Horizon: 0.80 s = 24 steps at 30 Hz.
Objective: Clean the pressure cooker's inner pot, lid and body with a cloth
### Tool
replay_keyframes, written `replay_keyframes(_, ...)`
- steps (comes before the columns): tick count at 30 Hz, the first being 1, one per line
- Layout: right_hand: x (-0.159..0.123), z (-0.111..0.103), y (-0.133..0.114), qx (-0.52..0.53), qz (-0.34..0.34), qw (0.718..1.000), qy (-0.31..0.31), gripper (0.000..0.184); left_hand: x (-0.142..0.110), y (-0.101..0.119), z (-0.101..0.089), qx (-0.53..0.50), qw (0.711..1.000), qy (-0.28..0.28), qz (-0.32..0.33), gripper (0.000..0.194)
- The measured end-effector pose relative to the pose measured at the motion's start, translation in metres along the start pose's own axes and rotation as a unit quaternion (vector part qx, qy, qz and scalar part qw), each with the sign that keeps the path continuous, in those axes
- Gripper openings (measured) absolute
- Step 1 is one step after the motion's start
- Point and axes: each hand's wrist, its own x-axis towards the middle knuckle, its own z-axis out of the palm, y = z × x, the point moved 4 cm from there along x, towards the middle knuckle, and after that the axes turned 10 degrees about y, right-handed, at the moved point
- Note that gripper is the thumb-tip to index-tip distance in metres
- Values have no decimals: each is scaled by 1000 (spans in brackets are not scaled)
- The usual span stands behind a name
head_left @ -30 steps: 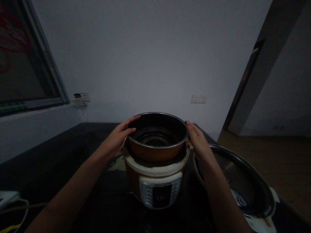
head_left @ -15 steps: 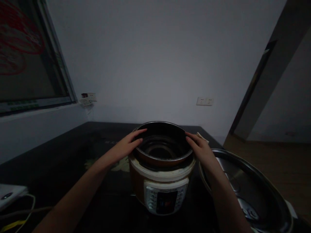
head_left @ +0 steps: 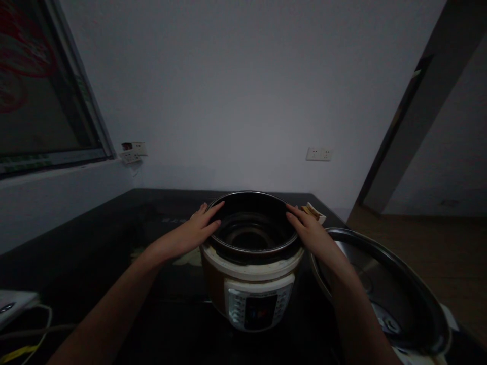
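A black inner pot [head_left: 249, 218] with a shiny rim sits in the top of a white and brown electric pressure cooker [head_left: 253, 274]. The cooker's dark display and buttons face me. My left hand [head_left: 200, 228] is on the left rim, with two digits over the inside edge and other fingertips outside it. On the right rim, my right hand [head_left: 306, 225] has its fingertips over the edge and its remaining fingers partly hidden. The pot looks empty inside. A round lid [head_left: 380, 284], its metal inside facing up, lies beside my right forearm.
The cooker stands on a dark glossy table [head_left: 167, 284]. A white device [head_left: 17, 306] with cables lies at the near left. Wall sockets [head_left: 318, 153] are on the wall behind, and a window [head_left: 41, 91] is at the left.
The inner pot has sunk lower into the cooker, so less of its outer side shows. Both hands have stayed on its rim, shifting slightly outward. The camera view has moved a little.
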Motion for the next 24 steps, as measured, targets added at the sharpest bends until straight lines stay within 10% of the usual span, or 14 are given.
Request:
replay_keyframes(11,0,-1,0,-84,-22,995,-44,48,-5,0,5,300,937,-123,129,62)
replay_keyframes(18,-5,1,-6,-20,-37,999,1,44,1,-7,0,268,952,-36,145,65)
replay_keyframes(24,-48,-51,-74,55,-99,990,87,32,-42,58,-9,207,913,120,329,41)
